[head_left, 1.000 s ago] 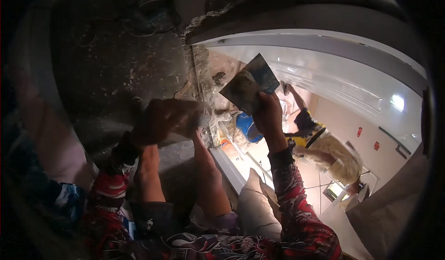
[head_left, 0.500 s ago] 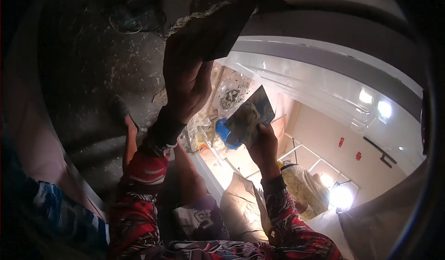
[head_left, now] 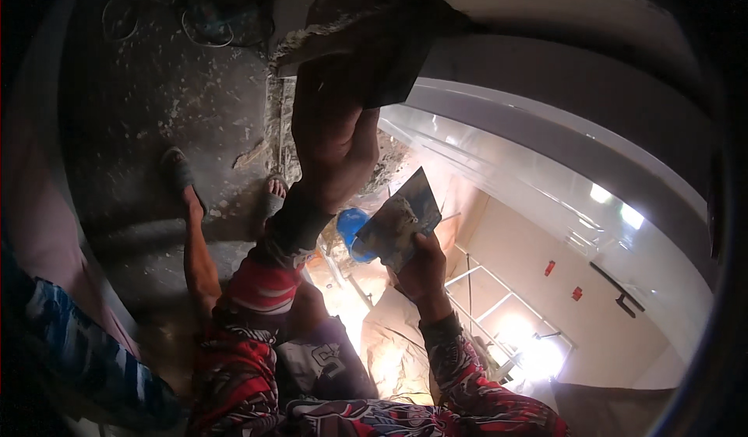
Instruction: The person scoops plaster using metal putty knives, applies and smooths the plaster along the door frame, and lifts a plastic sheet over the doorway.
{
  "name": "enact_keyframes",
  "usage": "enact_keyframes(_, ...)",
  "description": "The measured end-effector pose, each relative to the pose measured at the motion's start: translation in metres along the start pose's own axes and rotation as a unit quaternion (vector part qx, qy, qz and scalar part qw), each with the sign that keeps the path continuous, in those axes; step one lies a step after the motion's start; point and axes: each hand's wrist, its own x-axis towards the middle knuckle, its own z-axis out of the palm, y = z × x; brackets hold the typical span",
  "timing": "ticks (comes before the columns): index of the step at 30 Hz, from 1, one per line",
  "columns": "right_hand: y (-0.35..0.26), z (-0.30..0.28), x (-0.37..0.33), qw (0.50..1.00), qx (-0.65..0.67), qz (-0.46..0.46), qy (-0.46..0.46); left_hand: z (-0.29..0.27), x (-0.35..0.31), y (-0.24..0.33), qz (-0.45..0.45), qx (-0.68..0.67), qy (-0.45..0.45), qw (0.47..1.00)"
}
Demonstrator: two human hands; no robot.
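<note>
Leftmost, a blue-and-white cloth [head_left: 86, 351] is cut off by the dark fisheye rim. Beyond it spreads a dark, pale-flecked floor [head_left: 140, 118], with a cable loop [head_left: 209, 32] half lost in gloom. A grey slipper [head_left: 181, 174] shows on one foot; a second foot is partly hidden behind a red patterned sleeve [head_left: 261, 285]. That sleeve leads up to the left hand [head_left: 335, 141], grasping a dark flat blade [head_left: 401, 71], though shadow swallows its fingertips and the blade's far edge. Just right and lower, a rounded blue container [head_left: 352, 225] is partly covered by a paste-smeared plate [head_left: 401, 219]. The right hand [head_left: 421, 269] clasps the plate's near corner, thumb on top, other fingers hidden. Farther right, a glaring lamp [head_left: 538, 357] washes out part of a white metal frame [head_left: 510, 290].
</note>
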Motion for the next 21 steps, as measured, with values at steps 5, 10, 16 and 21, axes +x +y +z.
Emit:
enact_keyframes(5, -0.003, -0.002, 0.002, 0.999, -0.029, 0.005, 0.014, 0.004, -0.004, -0.01, 0.101, 0.102, 0.013, 0.99)
enact_keyframes(10, -0.008, -0.012, -0.008, 0.998, 0.021, 0.054, -0.018, -0.006, 0.005, -0.004, 0.041, 0.052, -0.043, 0.997)
enact_keyframes(16, -0.016, -0.011, -0.007, 0.998, -0.018, 0.059, -0.024, -0.01, -0.004, 0.005, 0.006, -0.003, -0.07, 0.998)
enact_keyframes(21, -0.019, 0.004, -0.015, 0.992, -0.122, 0.019, -0.026, -0.023, -0.009, 0.009, -0.116, -0.039, -0.047, 0.991)
